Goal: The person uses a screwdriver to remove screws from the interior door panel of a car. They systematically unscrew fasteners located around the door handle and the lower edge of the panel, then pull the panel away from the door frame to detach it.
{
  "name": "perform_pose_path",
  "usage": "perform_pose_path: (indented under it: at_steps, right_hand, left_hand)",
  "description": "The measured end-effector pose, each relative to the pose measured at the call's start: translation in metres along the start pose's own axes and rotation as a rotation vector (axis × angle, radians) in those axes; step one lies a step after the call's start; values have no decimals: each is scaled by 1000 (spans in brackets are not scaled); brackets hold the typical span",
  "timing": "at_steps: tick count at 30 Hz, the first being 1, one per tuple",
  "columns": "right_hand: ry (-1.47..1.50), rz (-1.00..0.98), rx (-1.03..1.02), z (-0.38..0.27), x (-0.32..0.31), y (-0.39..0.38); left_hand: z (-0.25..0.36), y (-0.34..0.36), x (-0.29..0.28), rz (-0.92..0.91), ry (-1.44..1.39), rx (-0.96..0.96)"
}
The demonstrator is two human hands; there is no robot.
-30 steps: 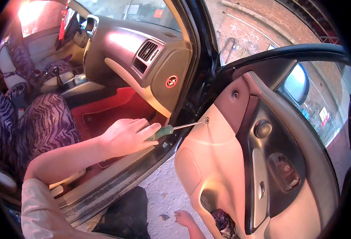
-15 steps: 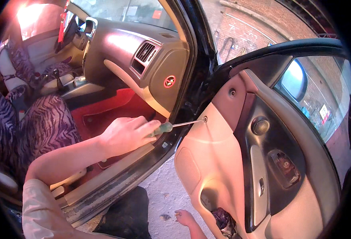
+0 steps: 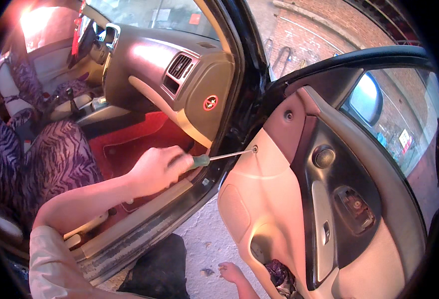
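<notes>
A screwdriver with a green handle (image 3: 199, 161) is in my left hand (image 3: 162, 169), fingers wrapped round it. Its metal shaft reaches across to a screw recess (image 3: 255, 149) on the beige panel of the opened car door (image 3: 259, 194); the tip appears to be in it. A second recess (image 3: 289, 115) sits higher on the darker trim. My right hand (image 3: 232, 274) is low beside the door's bottom edge, over the pale concrete, holding nothing, its fingers loosely bent and apart. The door has a speaker (image 3: 324, 158) and a recessed handle area (image 3: 356, 209).
To the left are zebra-patterned seats (image 3: 55, 159), the door sill (image 3: 145, 214), red floor mat (image 3: 130, 139) and dashboard (image 3: 154, 60). A side mirror (image 3: 364, 97) sticks out beyond the door. Dark bunched material (image 3: 282, 279) lies in the door pocket. A brick wall (image 3: 309, 35) stands behind.
The view has shifted slightly, so the door appears a little higher and farther left. My left hand's fingers have shifted on the screwdriver handle; the tip stays at the same recess.
</notes>
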State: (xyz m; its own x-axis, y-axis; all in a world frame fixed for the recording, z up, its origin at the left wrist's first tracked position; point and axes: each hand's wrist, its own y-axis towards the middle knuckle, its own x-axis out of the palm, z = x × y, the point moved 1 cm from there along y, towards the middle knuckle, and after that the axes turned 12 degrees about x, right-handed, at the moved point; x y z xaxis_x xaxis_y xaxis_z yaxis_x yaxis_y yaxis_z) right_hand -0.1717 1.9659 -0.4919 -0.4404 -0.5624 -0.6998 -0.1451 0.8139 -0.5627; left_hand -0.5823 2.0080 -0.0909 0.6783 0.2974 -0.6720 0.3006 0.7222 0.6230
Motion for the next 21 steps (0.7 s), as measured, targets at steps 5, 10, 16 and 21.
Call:
perform_pose_path:
  at_steps: [5,10,16,21]
  right_hand:
    - [19,-27,-17,5,4,6]
    - [15,-22,-9,1,2,3]
    - [-34,9,-13,-7,-2,-2]
    - [-30,4,-20,-3,3,3]
  left_hand:
    - [9,7,-6,-60,-216,-289]
    - [10,11,5,16,518,359]
    - [5,26,-6,-236,-599,-512]
    - [8,35,6,-159,-93,-53]
